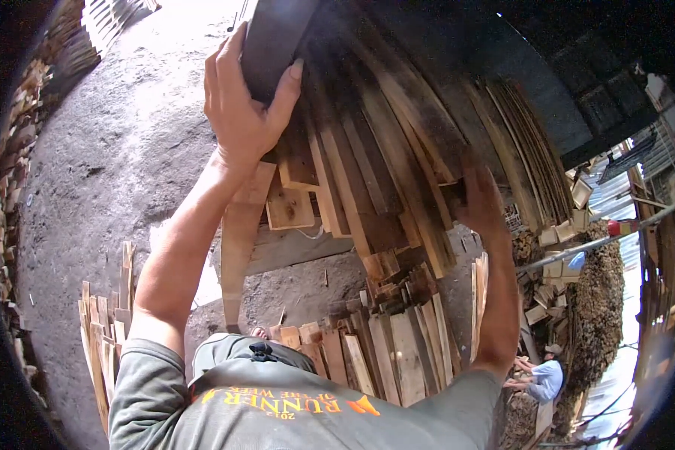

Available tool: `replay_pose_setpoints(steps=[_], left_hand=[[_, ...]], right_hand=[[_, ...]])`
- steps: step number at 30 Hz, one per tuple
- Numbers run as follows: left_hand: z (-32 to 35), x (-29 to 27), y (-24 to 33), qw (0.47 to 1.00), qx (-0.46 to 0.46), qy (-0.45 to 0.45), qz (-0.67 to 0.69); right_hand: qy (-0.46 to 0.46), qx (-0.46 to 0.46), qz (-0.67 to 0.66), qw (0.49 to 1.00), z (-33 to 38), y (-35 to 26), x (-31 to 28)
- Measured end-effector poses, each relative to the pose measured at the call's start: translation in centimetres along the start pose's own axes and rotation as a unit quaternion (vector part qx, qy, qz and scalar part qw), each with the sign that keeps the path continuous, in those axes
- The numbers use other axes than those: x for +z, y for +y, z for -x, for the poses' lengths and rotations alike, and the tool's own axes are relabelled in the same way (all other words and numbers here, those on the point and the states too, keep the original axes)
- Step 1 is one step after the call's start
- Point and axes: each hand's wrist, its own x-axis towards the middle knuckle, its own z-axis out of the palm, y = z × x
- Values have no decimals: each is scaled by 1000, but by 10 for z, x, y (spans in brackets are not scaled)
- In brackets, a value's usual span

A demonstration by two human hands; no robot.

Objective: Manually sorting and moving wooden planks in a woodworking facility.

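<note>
My left hand [244,112] is up at the top middle. Its thumb and fingers lie on either side of a dark wooden board [277,45] whose near end sits in the palm. Beneath and to the right fans a pile of long wooden planks [352,165], their near ends uneven. My right hand [484,199] is in deep shadow at the right side of this pile, against the plank ends. Its fingers point away from me and are too dark to make out their grip. A square-ended wood block [289,208] sticks out at the pile's lower left.
More upright boards [397,345] stand close in front of my body, with others [101,330] at my left. Thin slats [529,150] are stacked right of the pile. A seated person [544,379] in a light blue shirt is at the lower right, near a pipe [600,240].
</note>
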Motion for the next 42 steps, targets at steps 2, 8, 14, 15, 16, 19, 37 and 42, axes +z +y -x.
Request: replay_pose_setpoints(steps=[2, 8, 14, 15, 16, 19, 37, 42], left_hand=[[1, 1, 0, 1000, 4, 3, -2], [2, 3, -1, 1000, 11, 13, 3], [2, 3, -1, 1000, 19, 14, -9], [2, 3, 0, 1000, 14, 9, -9], [2, 2, 0, 1000, 14, 9, -7], [2, 2, 1, 1000, 0, -1, -6], [6, -1, -5, 999, -15, -28, -13], [-5, -49, 40, 969, -178, -162, -52]], right_hand=[[-1, -13, 29, 999, -5, -3, 13], [29, 42, -33, 998, -24, 3, 33], [85, 35, 22, 996, -41, 0, 50], [114, -1, 38, 993, -43, 1, 51], [143, -37, 55, 988, -46, 2, 51], [109, -18, 17, 994, -54, 8, 30], [256, 107, -94, 956, 232, -187, -124], [190, -6, 47, 981, 315, -275, -146]])
